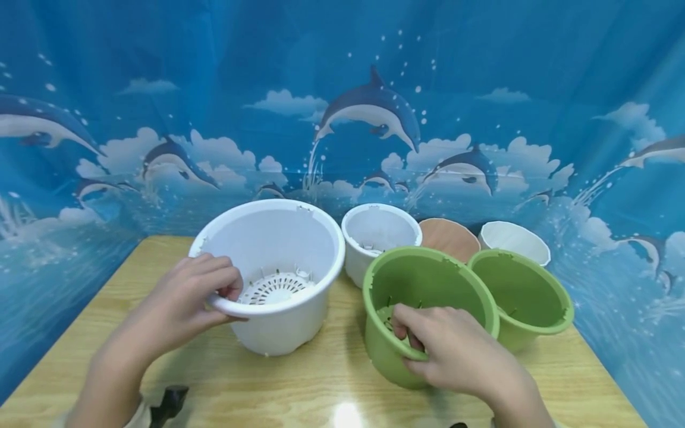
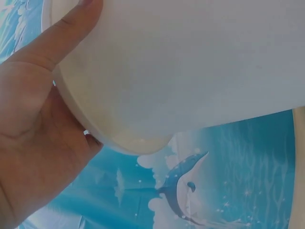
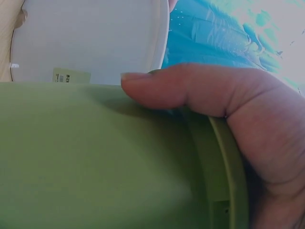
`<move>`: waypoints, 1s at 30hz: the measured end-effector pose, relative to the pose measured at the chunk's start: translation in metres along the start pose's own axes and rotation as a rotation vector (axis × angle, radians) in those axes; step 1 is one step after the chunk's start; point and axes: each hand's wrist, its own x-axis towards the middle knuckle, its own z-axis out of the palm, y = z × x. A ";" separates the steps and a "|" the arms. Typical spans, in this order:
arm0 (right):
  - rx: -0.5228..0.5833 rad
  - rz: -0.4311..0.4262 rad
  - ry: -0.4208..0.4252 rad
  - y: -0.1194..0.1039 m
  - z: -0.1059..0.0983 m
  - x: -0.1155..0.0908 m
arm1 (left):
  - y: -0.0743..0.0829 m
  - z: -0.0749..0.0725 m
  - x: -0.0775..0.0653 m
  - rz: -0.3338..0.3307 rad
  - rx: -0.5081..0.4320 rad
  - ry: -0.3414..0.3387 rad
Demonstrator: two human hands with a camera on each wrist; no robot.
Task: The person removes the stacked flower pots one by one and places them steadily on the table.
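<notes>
In the head view my left hand [image 1: 195, 294] grips the near-left rim of a large white flowerpot [image 1: 286, 330], fingers over the inside and thumb outside. Slots pierce the pot's round bottom. The left wrist view shows the thumb flat along the white wall [image 2: 190, 67]. To the right, my right hand [image 1: 455, 348] holds the near rim of a green flowerpot [image 1: 387, 359], which leans slightly; its fingers curl inside. From the right wrist, the thumb [image 3: 162, 88] presses the green outer wall [image 3: 95, 157]. Both pots stand close above or on the wooden table [image 1: 289, 392].
Behind these are a smaller white pot [image 1: 355, 261], a terracotta-coloured pot [image 1: 449, 238] and a white pot [image 1: 516, 241] at back right. A second green pot [image 1: 521, 336] stands against the held one. A dolphin-print curtain [image 1: 342, 77] hangs behind the table.
</notes>
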 end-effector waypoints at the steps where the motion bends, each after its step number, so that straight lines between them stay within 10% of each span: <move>1: 0.003 0.000 -0.002 0.000 0.000 0.000 | 0.001 0.001 0.001 0.004 -0.003 0.000; 30: 0.042 0.007 -0.018 0.000 0.001 0.002 | 0.030 0.040 0.018 0.114 -0.074 0.160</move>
